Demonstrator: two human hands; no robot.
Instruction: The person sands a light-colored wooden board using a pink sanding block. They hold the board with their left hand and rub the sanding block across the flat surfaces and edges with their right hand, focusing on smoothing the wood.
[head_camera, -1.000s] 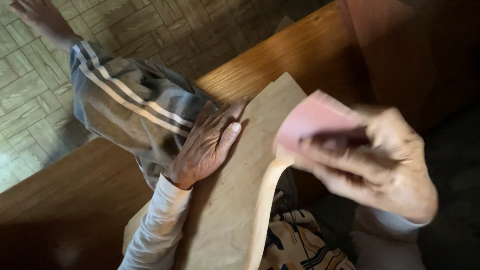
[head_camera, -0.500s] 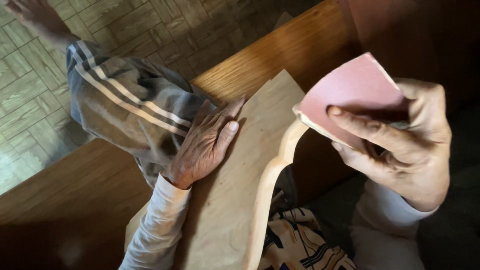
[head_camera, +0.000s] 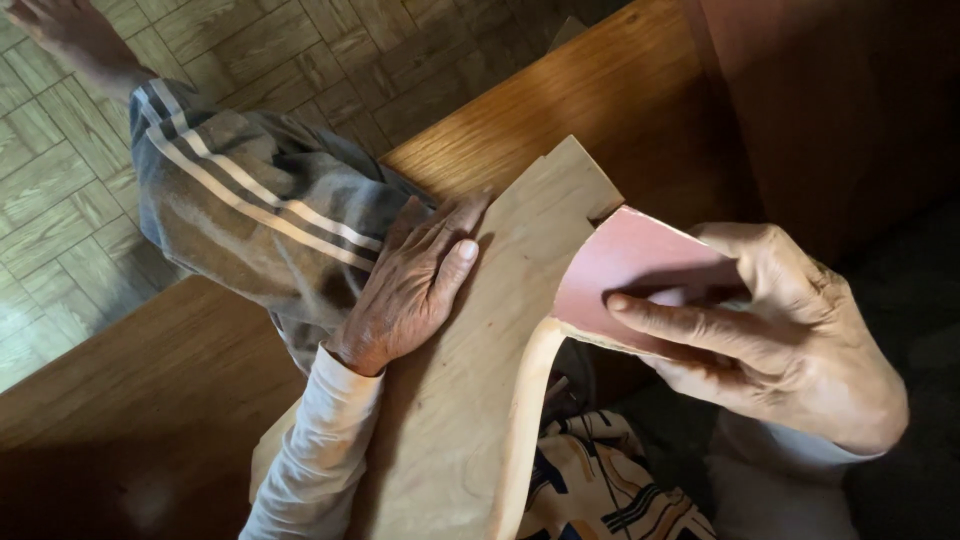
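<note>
Left hand (head_camera: 415, 290) lies flat, fingers spread and extended, palm down on the face of the plywood panel (head_camera: 470, 400); it grips nothing, just presses. Right hand (head_camera: 770, 340) is closed in a pinch on a folded sheet of pink sandpaper (head_camera: 625, 270), index finger laid along its top, thumb side hidden underneath. Sandpaper sits against the panel's curved cut edge (head_camera: 525, 400), near the upper corner.

Head view only: panel rests tilted across the person's lap and against a wooden bench (head_camera: 620, 90), with a grey striped trouser leg (head_camera: 250, 210) just beside the left hand. Patterned cloth (head_camera: 600, 480) shows below the curved edge. Parquet floor (head_camera: 60, 200) at top left.

Handling, my read: panel looks thin, light and stiff, likely to flex a little and chatter if unsupported, so flat pressure near the worked edge is the sensible hold. Cut edge may splinter. Sandpaper is limp and grippy; folding gives it body, so hold it close to the contact line.
</note>
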